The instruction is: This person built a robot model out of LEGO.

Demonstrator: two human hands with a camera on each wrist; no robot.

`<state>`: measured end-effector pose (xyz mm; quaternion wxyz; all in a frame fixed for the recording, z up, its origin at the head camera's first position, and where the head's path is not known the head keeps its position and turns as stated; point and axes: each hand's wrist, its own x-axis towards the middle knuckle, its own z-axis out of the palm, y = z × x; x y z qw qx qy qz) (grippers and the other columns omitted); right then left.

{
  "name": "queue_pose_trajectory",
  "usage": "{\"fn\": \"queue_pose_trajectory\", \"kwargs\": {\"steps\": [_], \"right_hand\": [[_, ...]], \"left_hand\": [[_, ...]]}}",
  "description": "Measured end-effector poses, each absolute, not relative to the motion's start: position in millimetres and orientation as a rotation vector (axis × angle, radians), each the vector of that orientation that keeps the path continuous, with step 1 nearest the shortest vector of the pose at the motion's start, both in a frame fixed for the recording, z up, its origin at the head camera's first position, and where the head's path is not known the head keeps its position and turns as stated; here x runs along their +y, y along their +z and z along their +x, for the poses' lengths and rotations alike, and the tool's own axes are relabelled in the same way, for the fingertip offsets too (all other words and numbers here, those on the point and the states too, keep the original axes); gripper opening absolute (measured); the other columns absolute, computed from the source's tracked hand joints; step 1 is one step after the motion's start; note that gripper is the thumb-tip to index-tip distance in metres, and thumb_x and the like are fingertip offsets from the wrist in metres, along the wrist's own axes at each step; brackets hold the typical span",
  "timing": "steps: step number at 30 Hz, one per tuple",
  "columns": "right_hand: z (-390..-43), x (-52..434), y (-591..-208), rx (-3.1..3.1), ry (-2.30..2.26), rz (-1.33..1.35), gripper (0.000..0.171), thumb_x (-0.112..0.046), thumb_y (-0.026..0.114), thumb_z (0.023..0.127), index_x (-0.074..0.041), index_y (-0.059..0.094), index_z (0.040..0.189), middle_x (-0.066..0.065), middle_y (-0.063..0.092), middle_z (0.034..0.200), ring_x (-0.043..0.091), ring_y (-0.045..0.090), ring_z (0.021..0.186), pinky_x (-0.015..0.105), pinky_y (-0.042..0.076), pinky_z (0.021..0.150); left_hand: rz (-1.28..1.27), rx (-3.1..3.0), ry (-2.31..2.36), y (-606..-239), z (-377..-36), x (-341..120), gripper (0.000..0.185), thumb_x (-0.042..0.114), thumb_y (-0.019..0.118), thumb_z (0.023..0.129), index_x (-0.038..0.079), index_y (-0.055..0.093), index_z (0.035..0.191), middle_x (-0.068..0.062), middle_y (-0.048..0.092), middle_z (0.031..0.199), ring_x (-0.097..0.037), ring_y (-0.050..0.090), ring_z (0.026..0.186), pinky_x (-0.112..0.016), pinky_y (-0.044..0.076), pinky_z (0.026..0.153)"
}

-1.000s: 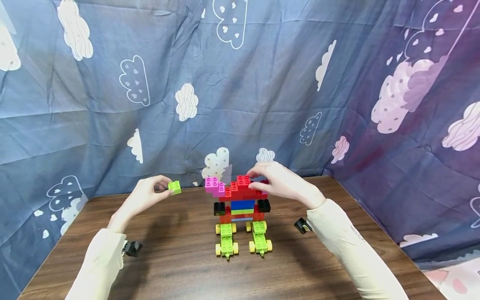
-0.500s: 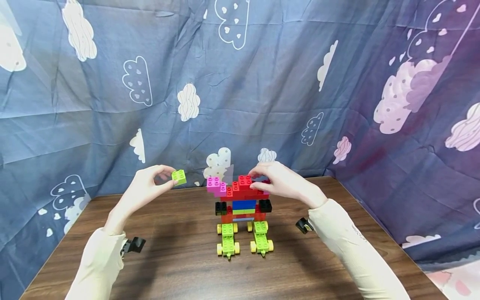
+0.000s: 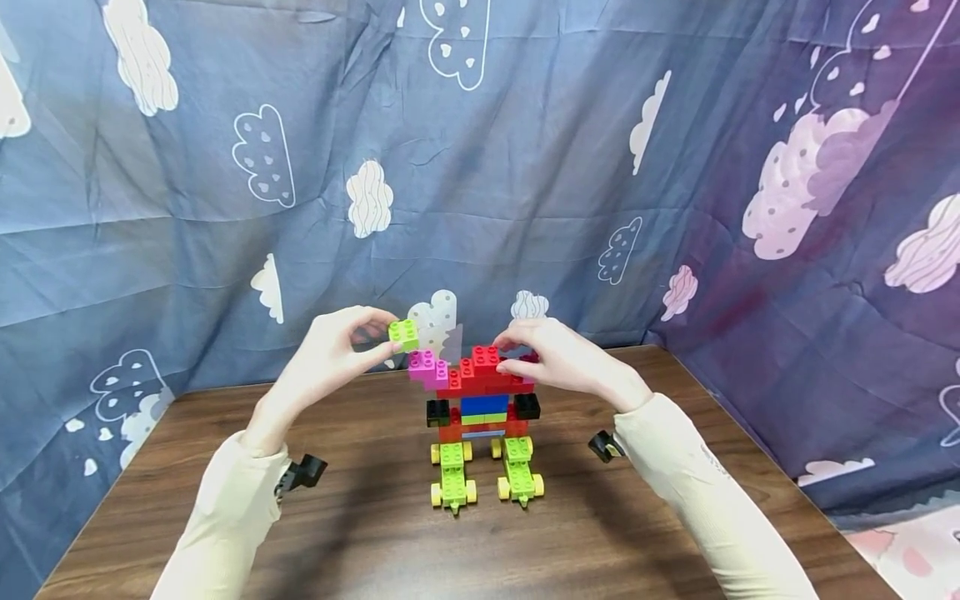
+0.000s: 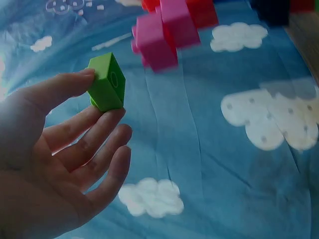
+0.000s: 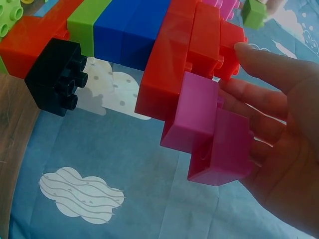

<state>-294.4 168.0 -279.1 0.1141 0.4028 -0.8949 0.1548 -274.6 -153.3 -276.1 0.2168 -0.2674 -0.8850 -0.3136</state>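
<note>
Carried rightward since the earlier frame, the small lime-green plastic brick [image 3: 403, 334] hung just above the pink bricks [image 3: 427, 367] at the left shoulder of the multicoloured brick figure [image 3: 483, 417], pinched between the left hand's [image 3: 337, 354] thumb and fingertips. The right hand [image 3: 558, 360] held the figure's red top, fingers curled round it, on the brown wooden table [image 3: 360, 533].

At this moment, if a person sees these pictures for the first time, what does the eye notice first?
First comes the colourful block figure, standing in the middle of the brown wooden table on lime green wheeled feet. Next, the left hand pinches a small lime green brick just above the figure's pink bricks, while the right hand holds the figure's red top. Behind hangs a blue cloth with clouds.
</note>
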Motion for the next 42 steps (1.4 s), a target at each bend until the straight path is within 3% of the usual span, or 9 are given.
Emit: {"fn": "queue_pose_trajectory", "kwargs": {"steps": [13, 19, 27, 42], "right_hand": [[-293.2, 171.9, -279.4, -2.599, 0.46, 1.206, 0.03, -0.028, 0.074, 0.089, -0.011, 0.071, 0.113, 0.005, 0.072, 0.108, 0.019, 0.067, 0.096, 0.035, 0.058, 0.09], [-292.7, 174.1, -278.7, -2.622, 0.462, 1.195, 0.033, -0.028, 0.075, 0.088, -0.01, 0.071, 0.115, 0.006, 0.072, 0.11, 0.023, 0.068, 0.098, 0.037, 0.058, 0.09], [-293.6, 175.2, -279.9, -2.63, 0.434, 1.2, 0.03, -0.027, 0.075, 0.088, -0.01, 0.072, 0.113, 0.004, 0.072, 0.106, 0.016, 0.066, 0.093, 0.034, 0.059, 0.088], [-290.8, 177.0, -278.0, -2.584, 0.44, 1.207, 0.027, -0.026, 0.077, 0.087, -0.011, 0.073, 0.108, 0.003, 0.072, 0.103, 0.018, 0.067, 0.09, 0.036, 0.059, 0.086]], "left_hand": [[-0.912, -2.485, -0.975, -278.8, -278.2, -92.3, 0.028, 0.023, 0.075, 0.088, 0.011, 0.07, 0.113, -0.005, 0.071, 0.106, -0.024, 0.067, 0.098, -0.042, 0.058, 0.086], [-0.882, -2.524, -0.98, -281.4, -283.4, -84.7, 0.027, 0.024, 0.074, 0.088, 0.011, 0.071, 0.111, -0.007, 0.071, 0.104, -0.025, 0.066, 0.097, -0.041, 0.058, 0.084], [-0.912, -2.55, -0.905, -282.8, -287.7, -76.6, 0.029, 0.028, 0.073, 0.089, 0.011, 0.071, 0.112, -0.004, 0.074, 0.105, -0.019, 0.066, 0.095, -0.038, 0.056, 0.085], [-0.991, -2.533, -0.836, -284.3, -291.4, -72.4, 0.029, 0.026, 0.074, 0.089, 0.008, 0.072, 0.112, -0.006, 0.074, 0.105, -0.019, 0.068, 0.093, -0.037, 0.057, 0.085]]}}
